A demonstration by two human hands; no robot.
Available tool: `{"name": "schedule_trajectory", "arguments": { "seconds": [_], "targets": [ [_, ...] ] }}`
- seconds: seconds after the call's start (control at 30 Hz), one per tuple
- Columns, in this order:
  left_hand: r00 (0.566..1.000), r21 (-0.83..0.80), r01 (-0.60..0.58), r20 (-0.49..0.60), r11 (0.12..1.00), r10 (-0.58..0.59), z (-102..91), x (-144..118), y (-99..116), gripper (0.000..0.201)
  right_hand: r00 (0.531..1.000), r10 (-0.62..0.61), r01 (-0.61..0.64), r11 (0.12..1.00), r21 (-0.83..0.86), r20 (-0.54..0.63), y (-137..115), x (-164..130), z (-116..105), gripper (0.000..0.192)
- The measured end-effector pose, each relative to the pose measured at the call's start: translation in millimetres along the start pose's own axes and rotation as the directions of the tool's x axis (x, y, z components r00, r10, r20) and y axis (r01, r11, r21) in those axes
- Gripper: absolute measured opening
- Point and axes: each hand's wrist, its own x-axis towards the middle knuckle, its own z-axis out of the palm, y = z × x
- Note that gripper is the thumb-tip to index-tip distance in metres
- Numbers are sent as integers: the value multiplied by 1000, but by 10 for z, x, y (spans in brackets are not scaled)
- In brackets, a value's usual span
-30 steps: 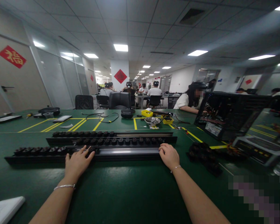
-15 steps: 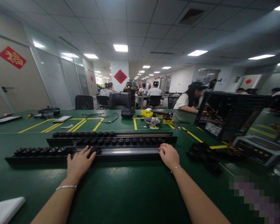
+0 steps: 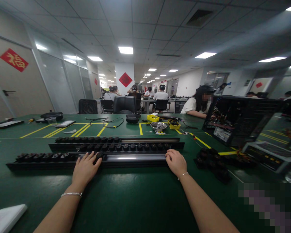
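Nearest, at the left edge of the green tabletop (image 3: 126, 200), lies a white flat object (image 3: 5, 217), only partly in view. Both forearms reach forward over bare mat; each wrist carries a thin bracelet.

The left hand (image 3: 85, 169) rests palm down with fingers spread and slightly curled, fingertips on the near black rail (image 3: 133, 159) at the right end of its row of round black knobs (image 3: 46, 157). It closes on nothing; it presses or touches only. The right hand (image 3: 176, 161) lies loosely curled over the right end of the same rail, fingers bent over the end; whether it grips cannot be told.

The near rail runs left to right across the tabletop; its knobs fill the left part, and the right part shows a bare shiny channel. Just beyond lies a second rail (image 3: 116, 147) filled with knobs, and beyond that a third rail (image 3: 145, 140) with knobs on its left part.

Right of the rails sits a heap of loose black parts (image 3: 212, 161). Farther right stand an open computer case (image 3: 240, 119) and a grey flat panel (image 3: 269, 155).

Far across the tabletop: a metal bowl (image 3: 158, 125), yellow bins (image 3: 153, 117), a black cable (image 3: 106, 121) and office chairs (image 3: 123, 104). A seated person (image 3: 196, 105) works at the far right; others sit farther back.
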Motion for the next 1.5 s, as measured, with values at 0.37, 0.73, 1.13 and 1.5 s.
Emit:
{"name": "schedule_trajectory", "arguments": {
  "seconds": [0.37,0.73,1.13,1.5],
  "targets": [
    [999,-37,-22,-41,999,21,120,40,-42,53,1000,6,-6,1000,5,13,9,5,15,24],
    [997,-72,-11,-71,997,6,77,28,26,53,1000,0,0,1000,5,-7,1,0,7,25],
    [998,-98,8,-64,995,-14,45,11,86,49,1000,-5,5,1000,-10,-9,2,2,13,24],
    [998,-122,18,-52,992,-24,21,-10,155,51,1000,-13,13,1000,-5,-11,-7,-1,-2,25]
  ]
}}
